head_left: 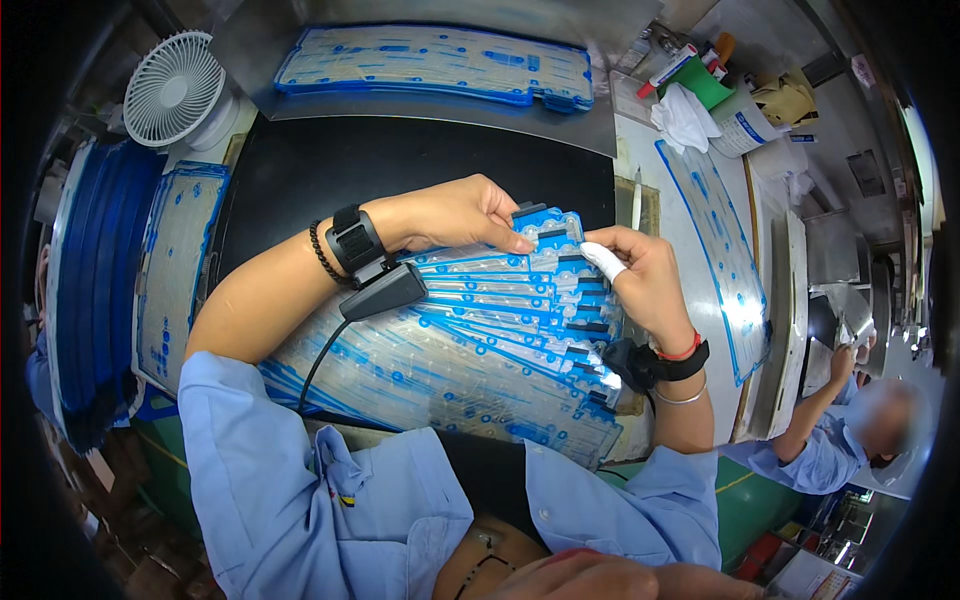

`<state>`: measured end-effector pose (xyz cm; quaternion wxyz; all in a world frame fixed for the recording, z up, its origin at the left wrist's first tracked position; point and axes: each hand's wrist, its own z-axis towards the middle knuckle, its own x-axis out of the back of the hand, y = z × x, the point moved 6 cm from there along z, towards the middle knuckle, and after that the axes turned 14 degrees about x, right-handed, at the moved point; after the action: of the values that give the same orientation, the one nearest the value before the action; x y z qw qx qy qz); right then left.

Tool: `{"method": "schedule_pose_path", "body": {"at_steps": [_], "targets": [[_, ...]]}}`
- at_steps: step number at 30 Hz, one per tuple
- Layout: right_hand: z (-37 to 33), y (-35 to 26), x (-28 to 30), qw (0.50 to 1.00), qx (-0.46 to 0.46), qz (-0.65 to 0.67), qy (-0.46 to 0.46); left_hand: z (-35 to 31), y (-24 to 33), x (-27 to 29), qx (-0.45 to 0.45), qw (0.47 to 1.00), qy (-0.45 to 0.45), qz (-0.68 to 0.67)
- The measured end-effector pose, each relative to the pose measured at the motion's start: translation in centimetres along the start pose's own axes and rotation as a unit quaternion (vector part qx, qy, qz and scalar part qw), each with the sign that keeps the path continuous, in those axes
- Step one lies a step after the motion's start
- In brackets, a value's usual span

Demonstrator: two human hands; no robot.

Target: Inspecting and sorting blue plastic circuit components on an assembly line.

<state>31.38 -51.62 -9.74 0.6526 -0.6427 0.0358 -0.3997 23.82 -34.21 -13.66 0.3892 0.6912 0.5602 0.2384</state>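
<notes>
A fan of thin, flexible blue-and-silver sheets (500,287) spreads in front of me, with short black strips at the right ends. My left hand (460,215) reaches over from the left, thumb and fingers closed on the far edge of the top sheet, by a small black piece. At that sheet's right corner my right hand (640,275) pinches with bent fingers; one digit wears a white finger cover (603,261). Below the fan lie more such sheets (440,385), partly hidden by my left arm. Both wrists carry black straps with small devices.
A black work mat (330,160) lies beneath. More blue-edged sheets rest on a metal shelf (420,112) behind, plus a panel (715,250) at right. To the left stand a white fan (175,90) and a blue stack (110,280). Another person (850,430) works at far right.
</notes>
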Motion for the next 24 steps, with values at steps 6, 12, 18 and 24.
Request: {"method": "schedule_pose_path", "body": {"at_steps": [6,12,18,24], "targets": [[0.5,0.4,0.1,0.999,-0.003,0.032,-0.002,0.2,-0.1,-0.1,-0.018,0.999,0.024,0.034],[0.5,1.0,0.2,1.000,0.006,-0.028,0.009,-0.1,0.4,-0.3,-0.019,0.999,0.032,0.038],[0.3,0.9,0.5,0.999,-0.002,-0.032,-0.018,-0.2,0.1,-0.2,-0.004,0.999,0.020,0.028],[0.4,0.7,0.4,0.999,-0.015,-0.049,-0.010,0.2,-0.6,0.2,-0.003,0.999,0.012,0.033]]}}
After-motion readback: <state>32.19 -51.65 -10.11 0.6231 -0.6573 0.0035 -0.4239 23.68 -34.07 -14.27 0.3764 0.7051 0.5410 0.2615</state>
